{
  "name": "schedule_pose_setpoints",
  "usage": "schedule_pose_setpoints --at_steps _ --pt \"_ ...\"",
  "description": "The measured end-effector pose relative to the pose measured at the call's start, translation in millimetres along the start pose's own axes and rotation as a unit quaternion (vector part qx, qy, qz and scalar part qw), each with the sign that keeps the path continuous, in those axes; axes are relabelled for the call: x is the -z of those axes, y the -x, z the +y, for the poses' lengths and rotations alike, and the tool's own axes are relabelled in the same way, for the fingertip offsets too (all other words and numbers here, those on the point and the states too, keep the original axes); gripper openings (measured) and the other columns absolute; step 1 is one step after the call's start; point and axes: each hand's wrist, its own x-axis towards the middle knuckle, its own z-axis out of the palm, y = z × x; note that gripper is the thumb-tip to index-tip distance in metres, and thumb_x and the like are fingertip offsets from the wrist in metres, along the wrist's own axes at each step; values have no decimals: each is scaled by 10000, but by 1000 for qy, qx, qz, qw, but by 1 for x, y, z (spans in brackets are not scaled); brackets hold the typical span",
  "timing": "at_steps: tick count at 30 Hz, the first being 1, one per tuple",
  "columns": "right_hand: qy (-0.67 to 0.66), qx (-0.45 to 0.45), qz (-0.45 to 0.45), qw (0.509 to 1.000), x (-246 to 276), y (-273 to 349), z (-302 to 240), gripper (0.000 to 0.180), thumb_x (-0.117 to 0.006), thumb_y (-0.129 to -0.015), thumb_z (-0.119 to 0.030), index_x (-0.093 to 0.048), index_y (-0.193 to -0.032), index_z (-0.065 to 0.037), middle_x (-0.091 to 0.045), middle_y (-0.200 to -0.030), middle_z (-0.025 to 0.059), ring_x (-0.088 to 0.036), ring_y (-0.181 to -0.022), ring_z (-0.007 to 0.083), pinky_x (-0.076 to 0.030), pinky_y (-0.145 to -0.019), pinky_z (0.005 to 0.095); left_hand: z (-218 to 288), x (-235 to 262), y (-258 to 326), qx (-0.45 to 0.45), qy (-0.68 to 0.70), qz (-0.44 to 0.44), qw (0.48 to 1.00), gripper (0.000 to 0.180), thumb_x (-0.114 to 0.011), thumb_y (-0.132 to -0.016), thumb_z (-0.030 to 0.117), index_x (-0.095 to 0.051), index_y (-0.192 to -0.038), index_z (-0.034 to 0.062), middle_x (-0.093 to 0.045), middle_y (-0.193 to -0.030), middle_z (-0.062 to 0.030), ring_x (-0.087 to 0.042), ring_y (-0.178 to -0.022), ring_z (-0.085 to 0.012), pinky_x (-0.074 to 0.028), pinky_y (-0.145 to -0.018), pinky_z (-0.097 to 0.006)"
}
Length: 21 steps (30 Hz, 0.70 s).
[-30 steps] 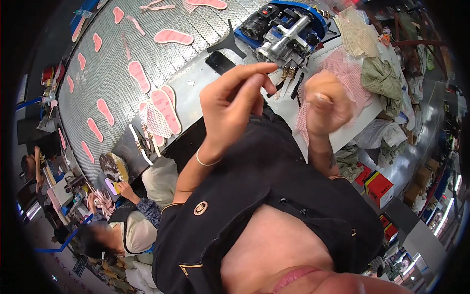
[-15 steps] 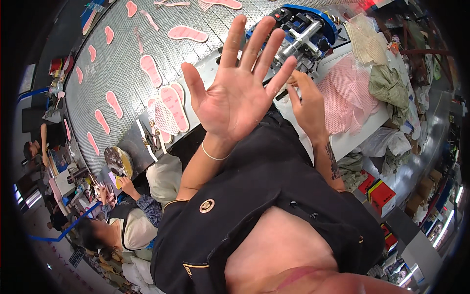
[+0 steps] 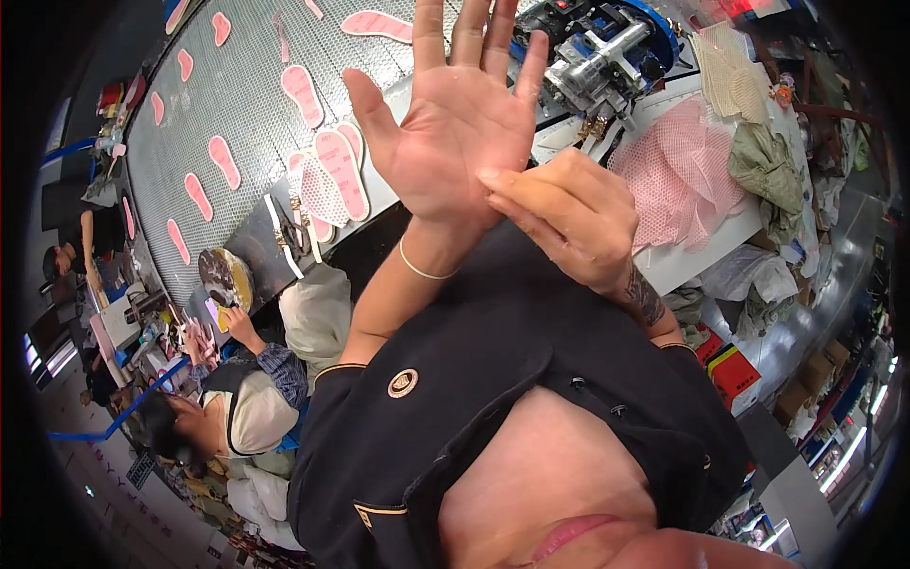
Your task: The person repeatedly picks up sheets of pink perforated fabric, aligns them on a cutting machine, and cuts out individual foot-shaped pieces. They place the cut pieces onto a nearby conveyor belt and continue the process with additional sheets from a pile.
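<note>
Left hand [image 3: 453, 123]: one, raised, palm open, fingers spread, holding nothing. Right hand [image 3: 569, 213]: one, fingers curled, fingertips touching the left palm's heel. Beyond: one pink mesh sheet [image 3: 678, 180] at right; one sewing machine [image 3: 597, 57] far; about ten pink insoles [image 3: 336, 171] on the perforated surface [image 3: 246, 104] left.

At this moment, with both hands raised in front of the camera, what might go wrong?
1. The open left hand, fingers spread, and the right hand pressing its palm hide much of the bench, so the person may not see the metal machine head just behind them.
2. Neither hand holds the pink mesh fabric; it lies loose near the table's edge and might slide off.
3. Pink sole-shaped pieces lying close below the wrists could be knocked out of place.
</note>
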Motion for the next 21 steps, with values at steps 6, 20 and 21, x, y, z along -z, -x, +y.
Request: schedule_pose_setpoints --at_steps 6,20,21 --pt "87 62 -22 994 -3 3 7 285 -736 -650 -46 -713 -931 -11 -625 -717 39 -586 -612 158 -477 -511 260 1 -1 1 -54 -60 12 997 907 -229 -903 723 -100 -1527 77 -237 -1540 -148 -198 -1423 -241 -94 -1167 -389" --pt "-29 -128 45 990 -1 14 4 179 -774 -726 -38 -685 -881 -38 -646 -767 46 -600 -641 201 -480 -571 288 3 25 4 -7 -125 -89 988 885 -286 -887 690 -148 -1511 77 -227 -1538 -172 -189 -1430 -275 -125 -1163 -418" --pt "-56 -173 46 982 1 13 3 182 -777 -733 -41 -683 -888 -38 -652 -782 51 -605 -659 211 -485 -592 294 3 25 6 -11 -157 -83 984 826 -320 -901 630 -188 -1493 69 -252 -1524 -178 -212 -1423 -278 -145 -1160 -435"
